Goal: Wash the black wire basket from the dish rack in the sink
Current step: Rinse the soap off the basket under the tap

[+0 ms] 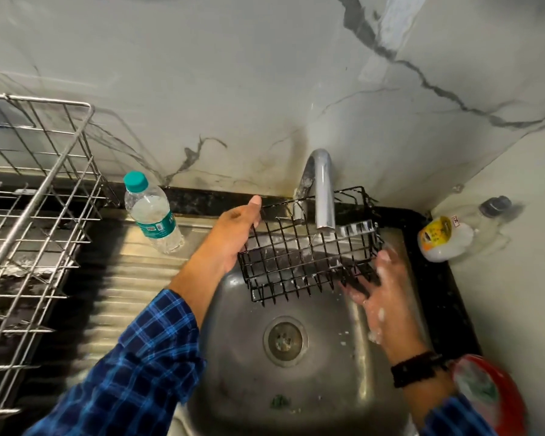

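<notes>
Soapy black wire basket tilted under tap

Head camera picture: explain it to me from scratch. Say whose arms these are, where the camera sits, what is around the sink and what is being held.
There is no machine here. A person wears a camera on the head, so you look down along their own two arms at a kitchen sink.

The left hand has a grip on the left end of a black wire basket, holding it above the bowl, under the tap. The right hand, covered in soap suds, has its fingers spread against the basket's right end; whether it is gripping or rubbing is unclear.

Around the sink: a steel dish rack at the left, a plastic water bottle lying tilted on the draining board, a pale soap bottle in the right corner and a red container at the lower right.
</notes>
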